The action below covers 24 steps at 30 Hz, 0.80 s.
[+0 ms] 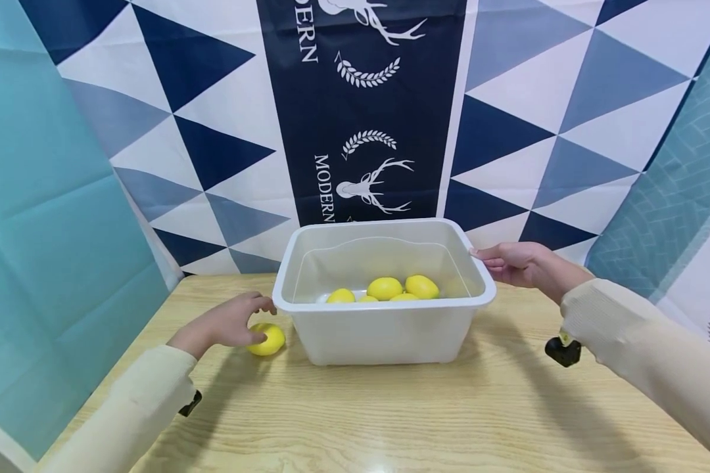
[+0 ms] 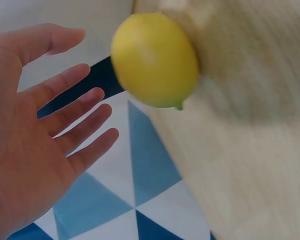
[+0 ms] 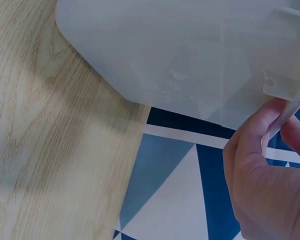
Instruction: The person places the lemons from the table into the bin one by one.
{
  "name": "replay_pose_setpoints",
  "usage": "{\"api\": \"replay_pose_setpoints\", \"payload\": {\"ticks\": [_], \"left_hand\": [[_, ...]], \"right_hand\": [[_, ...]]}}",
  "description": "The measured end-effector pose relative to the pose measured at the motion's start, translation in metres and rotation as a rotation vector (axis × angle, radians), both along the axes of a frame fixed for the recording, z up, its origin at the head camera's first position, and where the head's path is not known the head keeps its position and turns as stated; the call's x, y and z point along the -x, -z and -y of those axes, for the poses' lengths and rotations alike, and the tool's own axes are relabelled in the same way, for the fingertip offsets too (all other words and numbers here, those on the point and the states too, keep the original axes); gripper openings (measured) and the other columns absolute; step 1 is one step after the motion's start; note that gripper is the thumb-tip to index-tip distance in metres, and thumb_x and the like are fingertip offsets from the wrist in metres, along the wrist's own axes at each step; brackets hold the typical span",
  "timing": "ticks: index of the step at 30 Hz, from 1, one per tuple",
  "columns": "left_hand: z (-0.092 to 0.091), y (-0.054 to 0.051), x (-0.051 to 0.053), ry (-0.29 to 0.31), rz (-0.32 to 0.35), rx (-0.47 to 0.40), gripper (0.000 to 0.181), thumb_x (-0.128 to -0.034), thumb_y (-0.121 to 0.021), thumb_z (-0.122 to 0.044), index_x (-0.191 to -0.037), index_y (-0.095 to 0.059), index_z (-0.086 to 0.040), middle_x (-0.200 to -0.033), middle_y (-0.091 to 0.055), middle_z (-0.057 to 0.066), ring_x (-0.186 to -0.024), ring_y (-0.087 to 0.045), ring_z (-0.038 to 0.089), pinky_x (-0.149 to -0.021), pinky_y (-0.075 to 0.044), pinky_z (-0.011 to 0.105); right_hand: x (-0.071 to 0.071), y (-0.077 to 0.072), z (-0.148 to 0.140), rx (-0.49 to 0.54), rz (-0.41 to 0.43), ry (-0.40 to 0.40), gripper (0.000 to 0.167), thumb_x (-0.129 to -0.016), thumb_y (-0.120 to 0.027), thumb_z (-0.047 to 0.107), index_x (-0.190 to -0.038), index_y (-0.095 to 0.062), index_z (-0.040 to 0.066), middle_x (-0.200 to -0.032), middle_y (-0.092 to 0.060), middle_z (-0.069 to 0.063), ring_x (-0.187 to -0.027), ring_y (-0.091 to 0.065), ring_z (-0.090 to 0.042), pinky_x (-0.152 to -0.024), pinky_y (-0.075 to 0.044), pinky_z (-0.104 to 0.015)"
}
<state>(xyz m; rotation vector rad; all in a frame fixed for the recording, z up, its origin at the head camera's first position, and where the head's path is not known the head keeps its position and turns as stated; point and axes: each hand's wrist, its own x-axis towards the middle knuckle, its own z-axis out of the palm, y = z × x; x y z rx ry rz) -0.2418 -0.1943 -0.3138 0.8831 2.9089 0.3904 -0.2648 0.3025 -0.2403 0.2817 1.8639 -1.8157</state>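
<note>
A white plastic bin point(image 1: 384, 332) stands on the table with several lemons point(image 1: 384, 288) inside. Just left of the bin, one lemon point(image 1: 267, 339) lies on the wood. My left hand point(image 1: 235, 320) hovers right over that lemon, its fingers spread and relaxed. In the left wrist view a gap shows between the left hand point(image 2: 45, 110) and the lemon point(image 2: 155, 60). My right hand point(image 1: 517, 263) grips the bin's right rim, and the right wrist view shows thumb and fingers of the right hand point(image 3: 262, 165) on either side of the rim.
The wooden table point(image 1: 355, 414) runs back to a patterned cloth point(image 1: 219, 131) hanging behind the bin. A teal cloth point(image 1: 53, 217) borders the left side, and another patterned cloth point(image 1: 668, 177) hangs at the right.
</note>
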Motion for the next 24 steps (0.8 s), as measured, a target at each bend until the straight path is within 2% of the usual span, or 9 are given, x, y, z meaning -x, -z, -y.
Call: {"api": "replay_pose_setpoints", "payload": {"ticks": [9,13,18,24], "left_hand": [[0.001,0.013,-0.004,0.023,-0.009,0.028,0.04,-0.0728,-0.074,-0.012,-0.111,-0.061,-0.01,-0.116,-0.061,0.012,-0.107,-0.056,0.031,-0.095,-0.049,0.052],[0.002,0.018,-0.003,0.026,-0.017,0.028,0.041,-0.0697,-0.076,-0.01,-0.108,-0.061,-0.013,-0.111,-0.06,0.009,-0.102,-0.055,0.026,-0.093,-0.05,0.05],[0.002,0.021,-0.001,0.06,-0.025,0.018,0.041,-0.0669,-0.075,-0.008,-0.105,-0.061,-0.013,-0.107,-0.059,0.005,-0.098,-0.054,0.022,-0.089,-0.05,0.045],[0.0,0.02,0.002,0.057,-0.02,0.016,0.042,-0.0662,-0.076,-0.006,-0.104,-0.061,-0.014,-0.106,-0.059,0.004,-0.096,-0.053,0.02,-0.089,-0.05,0.043]], "right_hand": [[0.001,0.002,0.0,0.032,-0.001,0.0,0.023,-0.096,-0.057,0.014,-0.076,-0.068,0.017,-0.079,-0.068,0.005,-0.076,-0.066,-0.004,-0.077,-0.057,-0.016],[0.004,0.0,0.002,0.007,0.01,-0.014,0.021,-0.095,-0.058,0.016,-0.077,-0.068,0.018,-0.081,-0.068,0.006,-0.077,-0.066,-0.004,-0.079,-0.057,-0.016],[0.003,-0.001,-0.001,-0.049,0.03,-0.031,0.017,-0.093,-0.062,0.023,-0.078,-0.068,0.021,-0.083,-0.068,0.007,-0.08,-0.066,-0.004,-0.082,-0.056,-0.015],[0.008,-0.001,-0.001,-0.021,0.034,-0.047,0.015,-0.093,-0.063,0.024,-0.08,-0.069,0.02,-0.084,-0.068,0.007,-0.081,-0.066,-0.004,-0.082,-0.056,-0.015]]}}
